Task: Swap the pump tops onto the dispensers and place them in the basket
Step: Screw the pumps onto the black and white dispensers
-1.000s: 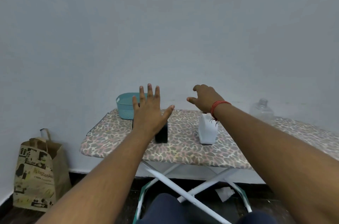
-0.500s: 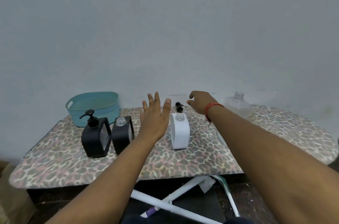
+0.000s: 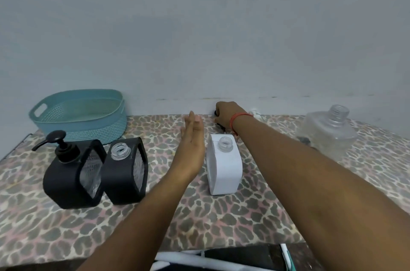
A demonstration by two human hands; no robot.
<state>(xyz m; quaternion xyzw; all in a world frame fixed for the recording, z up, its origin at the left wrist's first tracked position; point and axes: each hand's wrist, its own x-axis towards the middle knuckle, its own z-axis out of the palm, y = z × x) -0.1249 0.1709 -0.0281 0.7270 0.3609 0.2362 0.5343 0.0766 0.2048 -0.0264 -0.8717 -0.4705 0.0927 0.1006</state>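
Nearest the camera, two bare forearms reach out over a table [image 3: 221, 215] covered in a leopard-print cloth. On the left part of the table stand two black dispensers side by side, touching or nearly so: the black dispenser with a pump [image 3: 71, 173] carries a black pump top, and the black open dispenser [image 3: 125, 168] just to its right shows a bare clear threaded neck.

The left hand [image 3: 192, 148] hangs edge-on in the middle, fingers straight and together, palm turned toward the right, holding nothing. It is just beside the left face of the white dispenser [image 3: 224, 171], which stands upright with an open neck; whether the palm touches it cannot be told.

Further right stands a clear bottle [image 3: 328, 133], also with an open neck.

At the far edge, by the wall, the right hand [image 3: 226, 114], with a red band at its wrist, is curled down over a small black pump top [image 3: 215, 112]. Only a bit of the black part shows at the fingers, so whether they grip it cannot be told. A white pump top [image 3: 255, 113] lies just right of that wrist.

At the far left sits a teal basket [image 3: 88, 128], behind the black dispensers.
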